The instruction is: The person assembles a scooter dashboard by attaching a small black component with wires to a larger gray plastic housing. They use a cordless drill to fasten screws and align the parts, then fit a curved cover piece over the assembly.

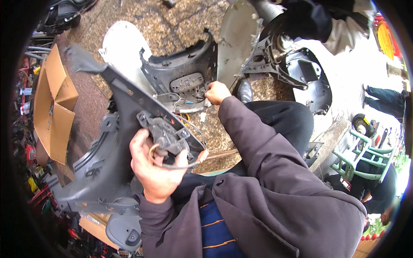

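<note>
Currently, the left hand (155, 174), half curled, grips a wired grey part (165, 136) over a large panel (115, 161). Ahead, the right hand (219, 93) curls beside a dark fender (183, 71); I cannot tell whether it holds anything.

My left: trim panel (116, 172), cardboard box (50, 112) farther left | between my left hand (155, 170) and that panel: latch part (165, 133) | ahead, on the ground (167, 26): curved panel (191, 62), oval unit (187, 81) in it | my right hand (218, 93): by its near right corner | far right: stool (362, 152)
</note>
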The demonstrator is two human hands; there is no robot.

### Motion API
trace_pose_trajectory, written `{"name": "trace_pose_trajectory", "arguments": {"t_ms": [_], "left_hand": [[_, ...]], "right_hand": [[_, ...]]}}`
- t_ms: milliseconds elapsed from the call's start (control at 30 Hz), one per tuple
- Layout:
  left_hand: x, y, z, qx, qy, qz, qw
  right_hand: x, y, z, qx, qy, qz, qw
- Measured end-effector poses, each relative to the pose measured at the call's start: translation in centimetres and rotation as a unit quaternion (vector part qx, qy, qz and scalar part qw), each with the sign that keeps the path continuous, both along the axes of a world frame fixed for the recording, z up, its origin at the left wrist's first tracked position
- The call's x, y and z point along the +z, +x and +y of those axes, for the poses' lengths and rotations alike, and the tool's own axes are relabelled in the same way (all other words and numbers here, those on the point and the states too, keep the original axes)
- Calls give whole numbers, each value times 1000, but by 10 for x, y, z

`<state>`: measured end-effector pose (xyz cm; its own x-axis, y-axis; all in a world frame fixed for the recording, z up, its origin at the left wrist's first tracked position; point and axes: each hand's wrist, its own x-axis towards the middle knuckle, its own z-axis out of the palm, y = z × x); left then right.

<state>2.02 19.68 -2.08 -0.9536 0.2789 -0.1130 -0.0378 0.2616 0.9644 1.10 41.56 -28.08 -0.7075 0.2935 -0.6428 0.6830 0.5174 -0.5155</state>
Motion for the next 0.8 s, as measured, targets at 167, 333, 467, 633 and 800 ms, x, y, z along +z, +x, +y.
{"name": "trace_pose_trajectory", "arguments": {"t_ms": [167, 333, 467, 633, 800], "left_hand": [[8, 3, -5, -48, -19, 59, 997], [16, 0, -9, -90, 106, 33, 990], [28, 4, -11, -115, 154, 58, 980], [40, 11, -10, -139, 207, 42, 967], [40, 20, -1, -175, 142, 96, 969]], "right_hand": [[150, 2, 57, -90, -29, 127, 987], [297, 84, 79, -100, -6, 320, 942], [385, 159, 90, -192, -143, 447, 862], [503, 218, 121, -65, -203, 637, 741], [615, 209, 120, 21, 118, 752, 649]]}}
